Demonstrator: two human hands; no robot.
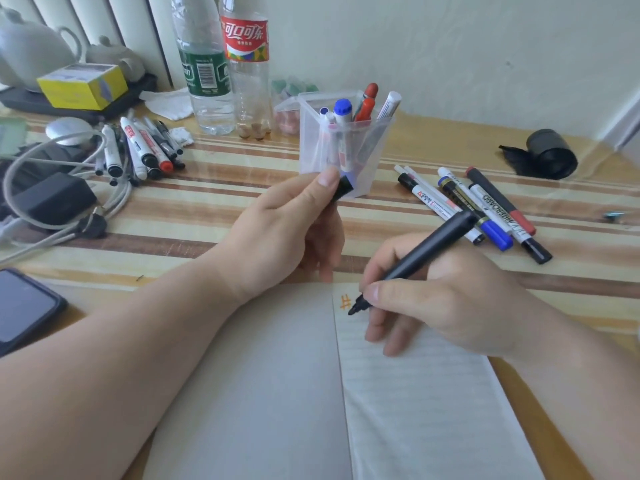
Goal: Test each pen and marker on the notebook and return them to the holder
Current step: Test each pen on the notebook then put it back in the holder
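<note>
An open notebook (415, 403) lies in front of me, with an orange mark (345, 302) at the top of its lined right page. My right hand (443, 306) grips an uncapped black marker (420, 252), its tip touching the page just below the orange mark. My left hand (287, 233) is raised above the notebook's top edge and pinches the black cap (343, 188). Behind it stands a clear plastic holder (346, 147) with several markers inside. Several more markers (485, 209) lie loose to the right of the holder. Another pile of pens and markers (142, 147) lies at the left.
Two plastic bottles (225, 64) stand behind the holder. A phone (24, 306) lies at the left edge, with a charger and cables (55, 199) above it. A black roll of bags (550, 154) sits at the right. Teapots and a yellow box (83, 84) are at the back left.
</note>
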